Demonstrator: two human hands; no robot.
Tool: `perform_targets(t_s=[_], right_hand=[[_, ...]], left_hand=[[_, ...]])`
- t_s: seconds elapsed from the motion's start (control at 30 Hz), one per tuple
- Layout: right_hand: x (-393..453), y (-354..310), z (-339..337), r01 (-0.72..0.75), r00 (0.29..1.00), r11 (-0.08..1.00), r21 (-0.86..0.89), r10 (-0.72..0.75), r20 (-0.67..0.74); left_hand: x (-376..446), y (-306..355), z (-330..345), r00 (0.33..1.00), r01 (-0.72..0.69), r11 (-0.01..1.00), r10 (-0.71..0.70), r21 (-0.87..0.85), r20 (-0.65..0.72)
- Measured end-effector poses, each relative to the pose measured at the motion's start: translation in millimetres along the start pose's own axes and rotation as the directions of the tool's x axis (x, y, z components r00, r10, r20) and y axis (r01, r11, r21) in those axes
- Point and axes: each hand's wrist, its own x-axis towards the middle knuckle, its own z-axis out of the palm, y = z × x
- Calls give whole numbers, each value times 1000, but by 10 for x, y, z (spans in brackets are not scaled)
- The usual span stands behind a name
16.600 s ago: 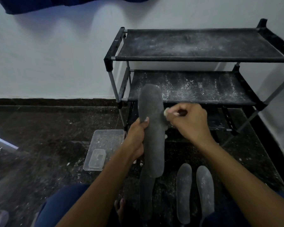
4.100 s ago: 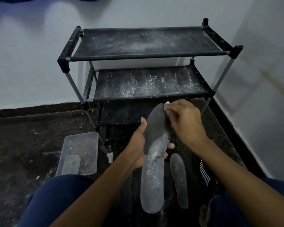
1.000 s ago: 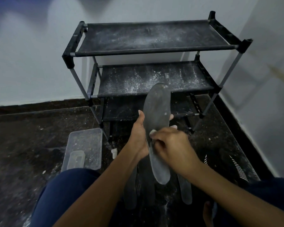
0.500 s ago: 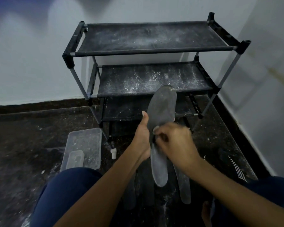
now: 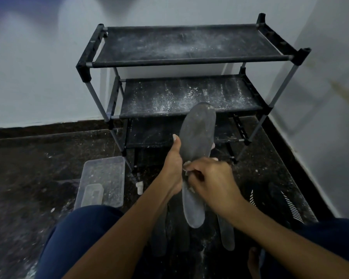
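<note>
A grey shoe insole (image 5: 197, 135) stands upright in front of me. My left hand (image 5: 172, 168) grips it at its waist, thumb up along its left edge and fingertips showing at its right edge. My right hand (image 5: 210, 182) presses against the insole's middle with fingers curled round a small pale piece, mostly hidden in the fist. White powder dusts the insole. More insoles (image 5: 227, 234) lie on the floor below my hands.
A black three-tier rack (image 5: 189, 61), dusted white, stands against the wall ahead. A clear plastic tub (image 5: 109, 174) holding a smaller box sits on the dark floor at left. A striped black shoe (image 5: 286, 202) lies at right by the wall.
My right hand has slid a little down and right along the insole since a second ago. The insole's top leans slightly more to the right. My left hand keeps its hold.
</note>
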Motion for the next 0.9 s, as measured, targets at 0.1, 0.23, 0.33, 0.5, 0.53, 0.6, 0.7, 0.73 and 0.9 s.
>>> perform_targets(t_s=[0.1,0.23,0.33,0.5,0.53,0.6,0.7,0.73,0.9], right_hand=[[71,28,-95,-97,994,962,254,107,-24],[248,167,-218,-209,951,895,395,280,-131],[278,196,-152,-177,956,979,97,195,-221],[284,153,-119,-74,990,988,-135,56,-133],[270,136,-119,-67,994,987,-148,52,-98],[260,129,-127,-46,997,985,-169,36,-66],[319,160,-178,-5,995,995,-99,-5,-100],[342,165,-191,17,993,997,-77,-25,-114],[165,64,-92,26,995,998,61,-20,-97]], left_hand=[[-20,80,-7,997,18,998,-14,-54,73],[-76,56,26,989,27,1000,-27,1,145],[-78,12,45,990,33,999,-33,0,139],[-46,13,38,995,0,999,-4,45,96],[-44,12,35,996,0,999,-5,50,91],[-35,6,20,996,4,999,-9,45,94],[-45,8,17,992,-2,1000,0,20,125],[-43,7,13,990,-5,1000,4,11,138],[-29,29,-21,991,4,1000,-2,-15,135]])
